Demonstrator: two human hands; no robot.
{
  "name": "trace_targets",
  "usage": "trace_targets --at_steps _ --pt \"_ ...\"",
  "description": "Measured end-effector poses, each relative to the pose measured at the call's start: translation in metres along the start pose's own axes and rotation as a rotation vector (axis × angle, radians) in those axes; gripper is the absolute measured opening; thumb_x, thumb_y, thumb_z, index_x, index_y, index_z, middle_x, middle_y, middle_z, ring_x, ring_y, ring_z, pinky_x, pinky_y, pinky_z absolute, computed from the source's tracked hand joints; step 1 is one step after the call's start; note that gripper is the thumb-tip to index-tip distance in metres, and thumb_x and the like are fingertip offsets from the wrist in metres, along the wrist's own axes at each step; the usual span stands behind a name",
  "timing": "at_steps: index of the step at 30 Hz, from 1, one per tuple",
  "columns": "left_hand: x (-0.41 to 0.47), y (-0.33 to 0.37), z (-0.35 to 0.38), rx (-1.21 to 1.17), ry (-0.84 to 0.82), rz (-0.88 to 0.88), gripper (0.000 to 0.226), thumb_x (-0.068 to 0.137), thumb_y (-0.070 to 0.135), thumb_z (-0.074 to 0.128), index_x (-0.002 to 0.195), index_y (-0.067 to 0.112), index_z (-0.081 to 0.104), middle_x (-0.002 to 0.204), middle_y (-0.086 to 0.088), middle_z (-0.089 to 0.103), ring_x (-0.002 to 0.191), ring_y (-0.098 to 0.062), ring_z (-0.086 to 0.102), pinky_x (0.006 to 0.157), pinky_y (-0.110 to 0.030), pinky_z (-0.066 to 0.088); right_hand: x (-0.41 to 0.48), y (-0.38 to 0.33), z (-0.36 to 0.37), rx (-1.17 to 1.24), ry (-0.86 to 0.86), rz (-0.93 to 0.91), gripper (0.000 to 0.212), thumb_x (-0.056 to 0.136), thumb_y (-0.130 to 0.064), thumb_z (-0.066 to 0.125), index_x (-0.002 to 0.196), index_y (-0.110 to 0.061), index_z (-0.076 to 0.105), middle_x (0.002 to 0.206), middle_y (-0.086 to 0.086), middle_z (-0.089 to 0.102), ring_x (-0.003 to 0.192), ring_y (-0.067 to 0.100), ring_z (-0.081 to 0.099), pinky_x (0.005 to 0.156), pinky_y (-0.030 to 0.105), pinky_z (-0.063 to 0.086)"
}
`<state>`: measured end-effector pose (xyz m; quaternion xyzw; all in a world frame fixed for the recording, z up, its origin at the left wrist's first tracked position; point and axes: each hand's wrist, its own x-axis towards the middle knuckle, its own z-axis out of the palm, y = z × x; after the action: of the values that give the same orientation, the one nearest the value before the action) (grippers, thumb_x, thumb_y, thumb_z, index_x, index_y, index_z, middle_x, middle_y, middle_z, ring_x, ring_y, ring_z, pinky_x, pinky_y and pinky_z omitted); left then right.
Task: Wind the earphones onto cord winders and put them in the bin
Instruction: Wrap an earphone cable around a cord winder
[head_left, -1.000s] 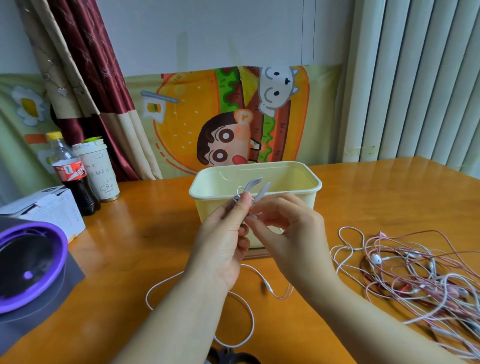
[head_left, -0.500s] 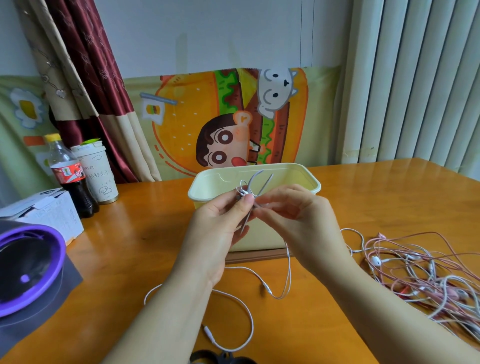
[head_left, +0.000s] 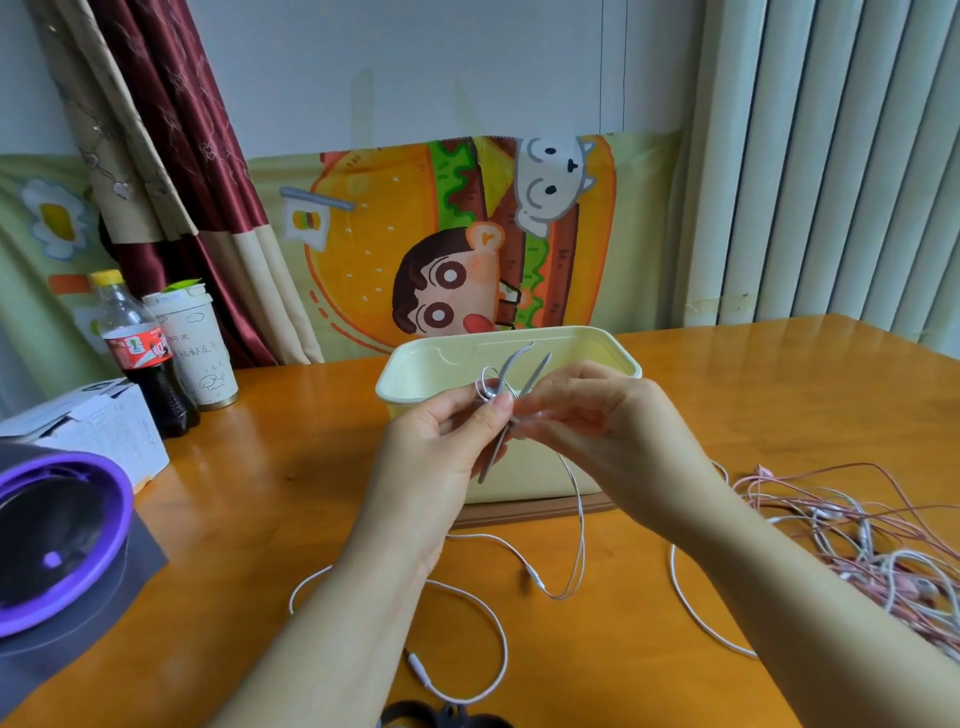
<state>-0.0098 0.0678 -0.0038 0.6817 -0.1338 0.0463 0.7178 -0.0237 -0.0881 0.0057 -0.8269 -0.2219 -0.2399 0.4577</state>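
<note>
Head view: nearest the camera, white earphone cord (head_left: 483, 644) loops on the table (head_left: 753, 415) before the bin (head_left: 519, 467). Left hand (head_left: 441, 457) pinches the grey cord winder (head_left: 511, 410); right hand (head_left: 608, 426) pinches cord at it. Pink earphone tangle (head_left: 857, 540) lies right of the bin.

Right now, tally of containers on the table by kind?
Bins: 1, cream bin
Bottles: 1, cola bottle
Cups: 1, paper cup
Cardboard boxes: 1, white box
Total: 4
</note>
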Motion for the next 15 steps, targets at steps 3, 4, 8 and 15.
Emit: trace_targets --at_steps 3,4,8,15 --pt "-0.003 0.006 0.005 -0.021 -0.06 0.021 0.024 0.074 0.036 0.066 0.091 0.022 0.077 0.088 -0.003 0.076 0.085 -0.011 0.068 0.083 -0.029 0.052 0.004 -0.006 -0.022 0.045 -0.057 -0.009 0.011 0.081 -0.029 0.067 0.083 -0.02 0.074 0.082 -0.007 0.071 0.077 0.003 0.066 0.072 0.018 0.051" --pt "-0.004 0.009 0.005 0.0 -0.096 0.034 0.019 0.076 0.034 0.066 0.087 0.023 0.077 0.086 -0.003 0.076 0.081 -0.01 0.067 0.082 -0.028 0.052 0.005 -0.008 -0.032 0.084 0.007 -0.014 0.015 0.08 -0.033 0.066 0.082 -0.02 0.072 0.079 -0.007 0.071 0.075 0.001 0.065 0.069 0.016 0.048" --pt "-0.008 0.017 0.003 0.153 -0.366 0.036 0.018 0.079 0.029 0.071 0.094 0.019 0.075 0.093 -0.007 0.076 0.086 -0.016 0.067 0.085 -0.03 0.053 0.007 -0.009 -0.054 0.196 0.076 0.01 0.021 0.083 -0.04 0.063 0.102 -0.031 0.067 0.105 -0.012 0.07 0.102 0.001 0.063 0.084 0.015 0.047" --pt "-0.01 0.028 -0.006 0.164 -0.473 -0.05 0.042 0.059 0.021 0.08 0.093 0.013 0.057 0.078 0.001 0.074 0.074 -0.009 0.07 0.065 -0.017 0.053 0.001 0.006 -0.038 0.514 -0.441 0.28 0.059 0.073 -0.065 0.064 0.112 -0.021 0.063 0.107 0.004 0.068 0.106 0.016 0.062 0.098 0.037 0.044"
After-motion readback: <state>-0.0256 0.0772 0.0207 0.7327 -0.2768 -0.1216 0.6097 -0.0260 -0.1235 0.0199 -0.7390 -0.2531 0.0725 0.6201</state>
